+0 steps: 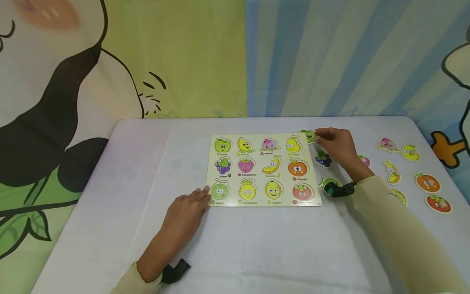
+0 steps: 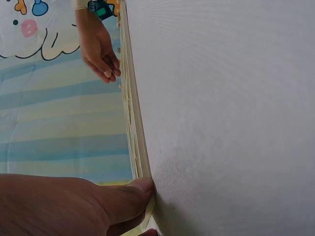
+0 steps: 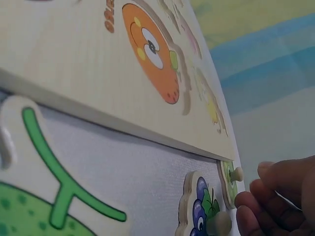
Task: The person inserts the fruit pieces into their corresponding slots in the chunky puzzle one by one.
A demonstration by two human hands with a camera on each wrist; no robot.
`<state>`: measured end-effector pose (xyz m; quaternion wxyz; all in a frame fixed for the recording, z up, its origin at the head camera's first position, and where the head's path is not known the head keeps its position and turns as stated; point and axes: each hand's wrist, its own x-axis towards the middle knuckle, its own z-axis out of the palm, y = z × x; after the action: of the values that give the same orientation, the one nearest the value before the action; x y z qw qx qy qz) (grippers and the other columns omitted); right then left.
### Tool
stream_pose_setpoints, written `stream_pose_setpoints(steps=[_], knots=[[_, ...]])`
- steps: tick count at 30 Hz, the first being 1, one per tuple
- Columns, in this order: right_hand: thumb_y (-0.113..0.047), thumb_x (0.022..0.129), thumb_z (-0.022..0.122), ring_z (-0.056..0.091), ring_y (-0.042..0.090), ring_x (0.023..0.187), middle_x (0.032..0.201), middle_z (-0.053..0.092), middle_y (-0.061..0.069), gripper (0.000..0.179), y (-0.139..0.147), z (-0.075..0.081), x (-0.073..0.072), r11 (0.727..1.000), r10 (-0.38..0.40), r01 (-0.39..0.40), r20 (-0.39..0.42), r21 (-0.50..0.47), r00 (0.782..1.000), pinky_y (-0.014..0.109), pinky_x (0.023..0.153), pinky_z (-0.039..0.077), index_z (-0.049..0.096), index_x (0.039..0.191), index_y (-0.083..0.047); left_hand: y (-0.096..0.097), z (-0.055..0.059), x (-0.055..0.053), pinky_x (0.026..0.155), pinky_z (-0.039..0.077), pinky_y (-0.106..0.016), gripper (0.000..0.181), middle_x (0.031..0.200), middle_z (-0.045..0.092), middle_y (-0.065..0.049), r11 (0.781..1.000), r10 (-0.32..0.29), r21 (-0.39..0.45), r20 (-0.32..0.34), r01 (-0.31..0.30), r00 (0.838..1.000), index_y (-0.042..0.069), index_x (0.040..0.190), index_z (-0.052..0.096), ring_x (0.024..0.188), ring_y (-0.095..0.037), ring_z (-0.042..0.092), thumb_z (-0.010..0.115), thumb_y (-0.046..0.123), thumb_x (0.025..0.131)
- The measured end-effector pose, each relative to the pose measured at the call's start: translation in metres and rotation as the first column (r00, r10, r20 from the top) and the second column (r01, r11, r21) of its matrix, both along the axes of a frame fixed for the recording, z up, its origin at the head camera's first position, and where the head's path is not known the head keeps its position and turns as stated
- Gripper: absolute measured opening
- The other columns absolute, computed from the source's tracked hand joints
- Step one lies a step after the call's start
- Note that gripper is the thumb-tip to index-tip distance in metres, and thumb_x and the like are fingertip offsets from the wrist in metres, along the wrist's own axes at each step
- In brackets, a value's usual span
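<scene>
A wooden fruit puzzle board [image 1: 235, 145] lies flat on the table, printed with rows of cartoon fruit in cut recesses. At its lower left corner rests my left hand [image 1: 187, 214], extended fingers touching the edge; the left wrist view shows the thumb [image 2: 142, 187] against the board's side. Beyond the upper right corner, my right hand [image 1: 338, 147] hovers beside the green apple piece [image 1: 310, 136]. In the right wrist view a small gap separates the bent fingers [image 3: 275, 172] from that piece's knob [image 3: 237, 174]. Nearby lie the grape piece [image 1: 323, 159] and the melon piece [image 1: 326, 180].
Right of the board are scattered more knobbed pieces: peach [image 1: 387, 143], pear [image 1: 410, 153], banana [image 1: 393, 172], orange [image 1: 427, 183] and tomato [image 1: 438, 204]. A pink piece [image 1: 364, 160] and a yellow-green piece [image 1: 400, 197] are partly hidden by the right arm. Cartoon cloth hangs behind the table.
</scene>
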<state>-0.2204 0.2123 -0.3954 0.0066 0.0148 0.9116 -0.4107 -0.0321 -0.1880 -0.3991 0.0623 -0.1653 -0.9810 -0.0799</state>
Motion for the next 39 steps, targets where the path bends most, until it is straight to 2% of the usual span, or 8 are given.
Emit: stream_pose_setpoints(steps=[1,7,16,24,32,39], knots=[[-0.013,0.097,0.060,0.058,0.034,0.111,0.123,0.062,0.021,0.034,-0.001,0.001,-0.002,1.000,0.008,-0.008,0.002,0.002,1.000,0.046,0.090,0.050,0.061,0.129,-0.001,0.000,0.000,0.000,0.085,0.054,-0.047,0.039,0.125,0.064,-0.008,1.000,0.000,0.002,-0.003,0.000,1.000,0.004,0.113,0.073,0.115,-0.027,0.061,0.083,0.007,0.075],[-0.012,0.097,0.060,0.057,0.035,0.110,0.123,0.060,0.022,0.034,-0.007,0.002,-0.012,0.999,0.023,-0.024,0.038,0.026,0.999,0.047,0.089,0.049,0.061,0.129,0.000,0.000,0.000,0.000,0.085,0.054,-0.047,0.039,0.124,0.065,-0.009,1.000,0.002,0.005,-0.007,-0.002,1.000,0.004,0.112,0.073,0.114,-0.027,0.062,0.084,0.006,0.075],[-0.012,0.097,0.059,0.057,0.036,0.104,0.117,0.061,0.023,0.031,-0.012,-0.007,-0.028,0.994,0.046,-0.051,0.055,0.095,0.997,0.048,0.084,0.050,0.063,0.125,0.001,0.002,0.001,0.000,0.085,0.054,-0.047,0.040,0.124,0.065,-0.009,1.000,0.005,0.003,0.000,-0.005,1.000,0.004,0.113,0.073,0.114,-0.028,0.062,0.084,0.007,0.075],[-0.010,0.098,0.058,0.059,0.037,0.099,0.112,0.063,0.026,0.025,-0.017,0.002,-0.031,0.983,0.083,-0.092,0.062,0.161,0.995,0.049,0.080,0.051,0.067,0.116,0.005,0.001,-0.001,0.000,0.085,0.054,-0.047,0.039,0.124,0.065,-0.009,1.000,0.011,0.005,0.001,-0.011,1.000,0.004,0.113,0.073,0.114,-0.028,0.062,0.084,0.006,0.075],[-0.010,0.096,0.061,0.056,0.039,0.103,0.117,0.062,0.028,0.026,-0.013,0.007,-0.032,0.978,0.057,-0.074,0.094,0.196,0.994,0.050,0.081,0.050,0.068,0.116,0.006,0.003,0.001,-0.001,0.088,0.053,-0.048,0.039,0.127,0.063,-0.007,1.000,0.018,-0.002,0.026,-0.018,1.000,0.006,0.116,0.072,0.117,-0.027,0.060,0.082,0.008,0.078],[-0.015,0.097,0.061,0.054,0.037,0.105,0.121,0.060,0.025,0.029,-0.008,0.002,-0.034,0.990,-0.013,-0.005,0.131,0.140,0.991,0.048,0.084,0.048,0.068,0.117,0.004,0.002,0.000,0.000,0.087,0.054,-0.048,0.040,0.127,0.063,-0.007,1.000,0.016,-0.003,0.017,-0.016,1.000,0.006,0.116,0.072,0.116,-0.027,0.060,0.082,0.008,0.077]])
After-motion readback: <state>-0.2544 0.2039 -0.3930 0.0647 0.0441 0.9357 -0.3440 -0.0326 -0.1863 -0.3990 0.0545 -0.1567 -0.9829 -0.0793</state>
